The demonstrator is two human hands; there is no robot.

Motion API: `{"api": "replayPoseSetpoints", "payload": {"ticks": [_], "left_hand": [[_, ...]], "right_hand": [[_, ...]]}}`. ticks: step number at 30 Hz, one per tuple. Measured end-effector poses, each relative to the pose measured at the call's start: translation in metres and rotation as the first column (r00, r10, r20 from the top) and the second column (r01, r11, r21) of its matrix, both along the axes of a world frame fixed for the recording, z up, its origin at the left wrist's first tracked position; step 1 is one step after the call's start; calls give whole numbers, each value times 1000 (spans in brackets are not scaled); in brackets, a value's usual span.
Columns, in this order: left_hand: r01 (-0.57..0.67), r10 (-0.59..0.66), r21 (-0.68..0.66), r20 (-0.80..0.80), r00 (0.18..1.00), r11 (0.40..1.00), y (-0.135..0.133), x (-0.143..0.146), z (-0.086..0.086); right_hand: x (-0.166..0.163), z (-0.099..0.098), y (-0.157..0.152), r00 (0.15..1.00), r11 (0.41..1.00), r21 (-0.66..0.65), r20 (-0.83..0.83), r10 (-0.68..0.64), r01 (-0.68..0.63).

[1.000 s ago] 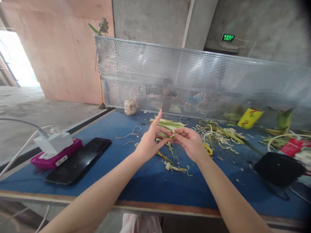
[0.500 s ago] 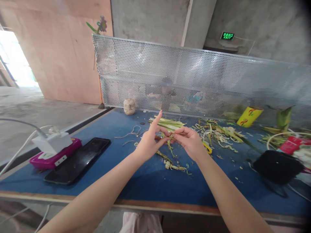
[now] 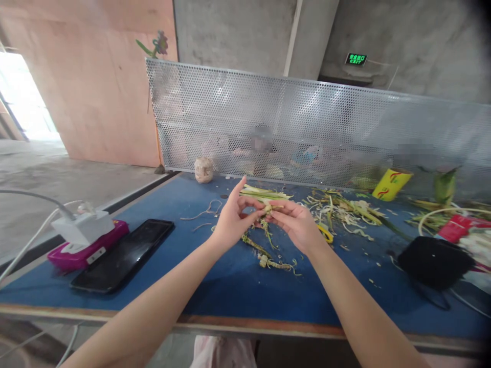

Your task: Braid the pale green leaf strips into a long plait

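The wooden front edge of the blue worktop (image 3: pixel 230 301) runs across under both forearms. Toward its near left corner lies a black phone (image 3: pixel 126 255), face up, and just beyond it, by the left edge, a purple power strip (image 3: pixel 121 231) with a white charger (image 3: pixel 82 225) on top. Toward the right end sits a black pouch (image 3: pixel 433 263). Between these, in the middle, lies a loose root (image 3: pixel 282 266) with curling ends.

Just beyond, above the worktop, the left hand (image 3: pixel 230 220) and right hand (image 3: pixel 301 225) meet, fingertips pinched together on a small knobbly plant piece (image 3: pixel 268 208) (the left thumb or a finger, I cannot tell which, points up). Near the right hand lies a yellow-handled thing (image 3: pixel 325 233), partly hidden.

Farther back, green stalks (image 3: pixel 266 194) lie behind the hands, with peelings (image 3: pixel 345 212) to their right. Along the far edge stand a pale jar (image 3: pixel 203 171), near the left corner, and a leaning yellow roll (image 3: pixel 392 185) on the right, before a perforated metal screen (image 3: pixel 230 107).
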State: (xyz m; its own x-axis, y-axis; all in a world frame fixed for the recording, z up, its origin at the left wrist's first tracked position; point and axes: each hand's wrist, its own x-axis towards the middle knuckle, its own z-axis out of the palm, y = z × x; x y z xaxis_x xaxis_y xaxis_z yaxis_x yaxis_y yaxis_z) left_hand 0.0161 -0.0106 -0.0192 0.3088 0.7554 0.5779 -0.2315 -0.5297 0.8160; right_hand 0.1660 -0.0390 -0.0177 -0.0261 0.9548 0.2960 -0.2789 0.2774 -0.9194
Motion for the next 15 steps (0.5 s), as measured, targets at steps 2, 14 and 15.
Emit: {"api": "replayPoseSetpoints", "payload": {"ticks": [2,14,15], "left_hand": [[-8,8,14,-10,1000,1000,0,-1,1],[-50,62,129,-89,994,990,2,-3,-3],[-62,78,151,-101,992,987,2,-3,-3]], "right_hand": [[0,0,1,1000,1000,26,19,13,-14],[5,-1,6,990,997,59,126,-63,56],[5,-1,6,989,998,42,134,-60,54]]}}
